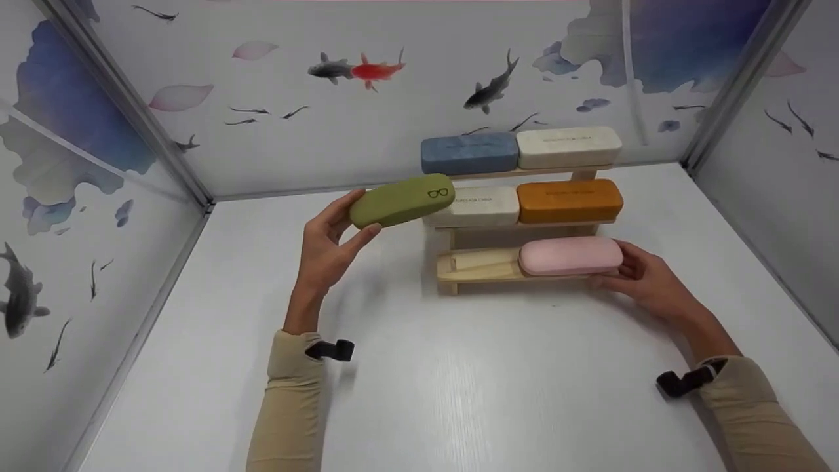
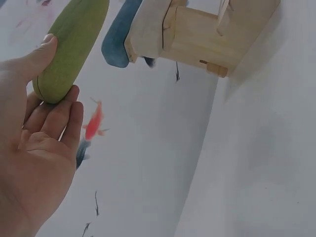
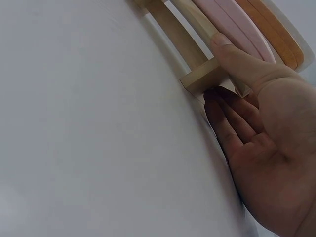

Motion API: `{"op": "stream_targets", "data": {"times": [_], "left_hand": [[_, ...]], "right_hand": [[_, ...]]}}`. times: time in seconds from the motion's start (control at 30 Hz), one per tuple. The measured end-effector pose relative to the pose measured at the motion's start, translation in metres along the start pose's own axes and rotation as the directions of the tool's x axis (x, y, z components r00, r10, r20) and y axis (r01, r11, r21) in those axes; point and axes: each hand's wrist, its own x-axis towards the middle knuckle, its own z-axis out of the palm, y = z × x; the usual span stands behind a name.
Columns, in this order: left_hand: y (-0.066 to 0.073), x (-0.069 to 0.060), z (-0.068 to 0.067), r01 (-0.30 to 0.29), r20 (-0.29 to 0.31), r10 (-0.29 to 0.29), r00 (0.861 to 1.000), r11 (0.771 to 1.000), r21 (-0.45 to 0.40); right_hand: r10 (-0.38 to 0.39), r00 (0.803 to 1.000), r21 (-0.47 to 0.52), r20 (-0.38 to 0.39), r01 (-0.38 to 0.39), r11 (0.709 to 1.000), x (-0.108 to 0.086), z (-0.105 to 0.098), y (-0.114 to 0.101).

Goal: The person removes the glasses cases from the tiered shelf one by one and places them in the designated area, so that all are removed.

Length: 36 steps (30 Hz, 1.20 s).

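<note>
Two things at same time: grips green case point(image 1: 401, 203) above worktop point(image 1: 419, 393) with left hand point(image 1: 328, 252); holds right end of wooden rack point(image 1: 485, 267), near pink case point(image 1: 570, 255), with right hand point(image 1: 655, 288).

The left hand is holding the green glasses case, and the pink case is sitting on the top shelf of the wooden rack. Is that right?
Not quite: the pink case is on the bottom shelf of the wooden rack, not the top one, as the head view shows. The left hand is indeed holding the green glasses case.
</note>
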Motion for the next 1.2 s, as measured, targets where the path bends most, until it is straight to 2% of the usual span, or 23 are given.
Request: {"op": "stream_targets", "data": {"times": [0.33,0.53,0.7,1.0,1.2], "left_hand": [[-0.015,-0.002,-0.015,0.056,-0.097,-0.056,0.994,0.998,-0.004],[-0.026,-0.005,-0.020,0.084,-0.116,-0.087,0.989,0.996,-0.023],[-0.035,-0.007,-0.021,0.116,-0.134,-0.116,0.984,0.993,-0.005],[-0.044,-0.010,-0.023,0.242,-0.186,-0.221,0.957,0.965,0.097],[-0.054,-0.014,-0.023,0.297,-0.167,-0.277,0.946,0.948,0.116]], "right_hand": [[-0.005,1.000,-0.005,0.000,0.005,1.000,0.000,0.000,0.000],[0.016,1.000,0.011,-0.012,-0.016,1.000,-0.001,0.001,-0.002],[-0.005,1.000,0.002,-0.004,0.005,1.000,-0.001,0.000,-0.002],[-0.008,1.000,-0.020,-0.010,0.008,1.000,0.000,0.000,-0.004],[-0.006,1.000,-0.023,-0.007,0.006,1.000,-0.001,0.001,-0.004]]}}
